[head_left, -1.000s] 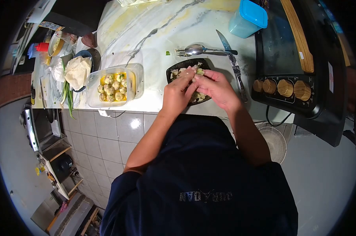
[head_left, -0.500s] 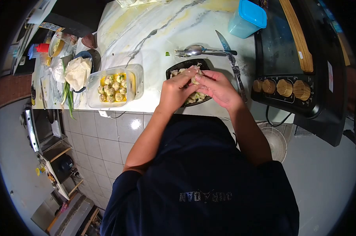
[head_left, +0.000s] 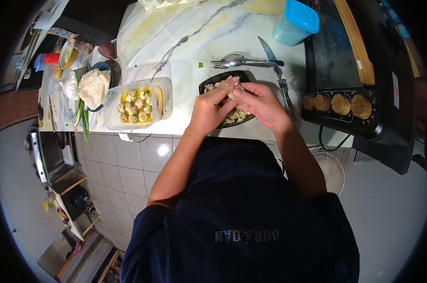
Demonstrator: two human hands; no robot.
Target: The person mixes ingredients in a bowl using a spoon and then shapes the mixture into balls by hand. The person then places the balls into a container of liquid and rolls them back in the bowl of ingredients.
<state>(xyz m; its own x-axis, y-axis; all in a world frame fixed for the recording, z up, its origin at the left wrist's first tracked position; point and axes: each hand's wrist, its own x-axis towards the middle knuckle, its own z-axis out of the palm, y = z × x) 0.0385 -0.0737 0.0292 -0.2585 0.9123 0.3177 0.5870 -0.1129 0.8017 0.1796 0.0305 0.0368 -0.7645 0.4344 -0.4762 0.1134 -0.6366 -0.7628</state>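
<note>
A black bowl (head_left: 238, 122) of pale chopped filling lies at the counter's front edge. Over it, my left hand (head_left: 212, 106) and my right hand (head_left: 263, 104) meet, fingers curled around a small lump of the filling (head_left: 232, 95). The lump is partly hidden by the fingers. To the left stands a clear plastic container (head_left: 113, 112) with several pale balls (head_left: 138, 103) in yellow liquid. Beyond the bowl lie a spoon (head_left: 232, 61), a fork (head_left: 217, 63) and a knife (head_left: 266, 47).
A blue-lidded tub (head_left: 291, 28) stands at the back. On the right is a black appliance (head_left: 376, 113) with wooden knobs. White wrappers (head_left: 94, 88) on a dark plate, green onions (head_left: 84, 123) and a reddish object (head_left: 107, 49) lie to the left.
Both hands stay over the bowl, their fingers shifting slightly around the lump.
</note>
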